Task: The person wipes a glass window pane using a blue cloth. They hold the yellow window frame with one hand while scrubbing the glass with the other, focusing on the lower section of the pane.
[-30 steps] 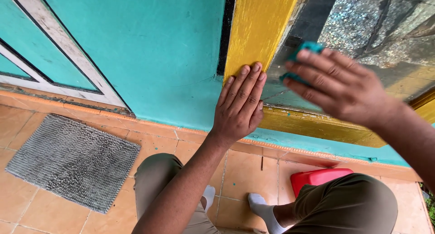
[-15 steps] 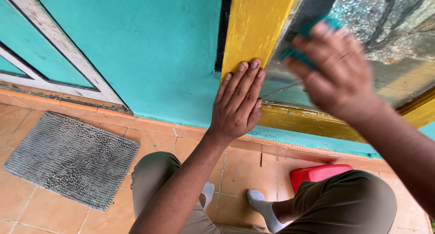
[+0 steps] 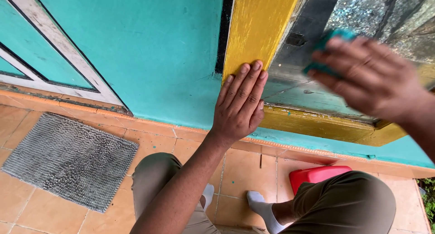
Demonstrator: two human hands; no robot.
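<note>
Compared with the frame half a second earlier, the right hand [image 3: 374,77] had shifted slightly along the glass pane [image 3: 362,16] and appeared motion-blurred. The teal cloth [image 3: 327,46] remained under its fingers, only a corner and an upper edge showing past the fingertips. The fingers of the right hand were curled over the cloth, pressing it flat against the glass rather than pinching it. The left hand [image 3: 240,102] had not moved: it lay flat, fingers extended and close together, with the fingertips on the yellow window frame [image 3: 258,25] and the palm over the teal wall [image 3: 149,48] below it. It held nothing.

The cloth was positioned on the lower left area of the pane, just beside the vertical yellow frame member and above the lower frame rail [image 3: 317,125].

Surrounding items: a grey shaggy mat [image 3: 63,159] lay on the orange tiled floor [image 3: 244,170], well apart from both hands, to the left. A red plastic container [image 3: 317,175] sat on the floor near the wall base, partly covered by the person's right knee [image 3: 349,202]. The person's feet in white socks [image 3: 263,209] rested on the tiles between the knees. A white-trimmed door edge [image 3: 59,48] crossed the upper left corner. The right forearm and hand obscured part of the pane and the right end of the lower rail.
</note>
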